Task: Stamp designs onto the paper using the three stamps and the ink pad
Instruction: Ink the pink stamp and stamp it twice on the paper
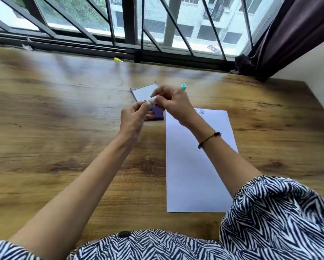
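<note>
Hands, left point(134, 117) and right point(173, 103), both pinch a small whitish stamp point(151, 100) above the purple ink pad point(157, 113).

Both hands point(133, 117) point(173, 104) covered much of the purple ink pad point(157, 114); the small white stamp point(152, 100) (possibly) was blurred, and the paper's prints point(202, 112) too small to read.
</note>
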The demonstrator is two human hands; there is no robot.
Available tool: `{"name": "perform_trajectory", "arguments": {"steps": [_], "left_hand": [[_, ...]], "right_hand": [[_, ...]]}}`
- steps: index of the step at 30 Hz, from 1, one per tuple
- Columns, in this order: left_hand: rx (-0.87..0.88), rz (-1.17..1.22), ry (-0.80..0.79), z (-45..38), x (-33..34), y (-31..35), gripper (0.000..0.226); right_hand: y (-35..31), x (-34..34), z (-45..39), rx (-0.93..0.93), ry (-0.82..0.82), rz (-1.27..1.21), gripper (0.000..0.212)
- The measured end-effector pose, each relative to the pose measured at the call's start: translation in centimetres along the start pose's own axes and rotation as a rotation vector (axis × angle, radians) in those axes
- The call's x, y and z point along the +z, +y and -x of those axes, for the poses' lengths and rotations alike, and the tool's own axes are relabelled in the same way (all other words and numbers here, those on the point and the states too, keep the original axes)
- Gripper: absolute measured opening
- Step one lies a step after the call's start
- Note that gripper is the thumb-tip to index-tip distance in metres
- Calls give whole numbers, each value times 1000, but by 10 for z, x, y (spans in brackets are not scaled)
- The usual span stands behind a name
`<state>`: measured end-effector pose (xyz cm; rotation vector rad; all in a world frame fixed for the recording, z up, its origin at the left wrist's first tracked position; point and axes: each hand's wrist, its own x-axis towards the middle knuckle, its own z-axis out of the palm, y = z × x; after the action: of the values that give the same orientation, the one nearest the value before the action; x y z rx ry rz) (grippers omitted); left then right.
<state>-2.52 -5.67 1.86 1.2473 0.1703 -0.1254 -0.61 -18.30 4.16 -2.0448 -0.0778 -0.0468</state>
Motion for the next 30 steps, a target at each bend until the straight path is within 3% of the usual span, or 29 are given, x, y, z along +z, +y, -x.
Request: {"name": "perform_trajectory", "arguments": {"steps": [7,15,19,22,30], "left_hand": [[-152,126,65,0,-5,-2,20],[-75,116,182,-6,-18,-14,18],[-74,129,185,-8,-25,-20,20],[-73,107,157,-7,-23,-22,16],[-77,85,148,-9,-21,-27,11]], "right_hand": [[0,0,-1,-212,9,277,13],[1,20,-18,-201,-171,797,24],[2,39,-17,-266,-156,939,20],[0,43,-20,-224,-129,922,20],[-1,40,-33,-123,-263,840,16]]}}
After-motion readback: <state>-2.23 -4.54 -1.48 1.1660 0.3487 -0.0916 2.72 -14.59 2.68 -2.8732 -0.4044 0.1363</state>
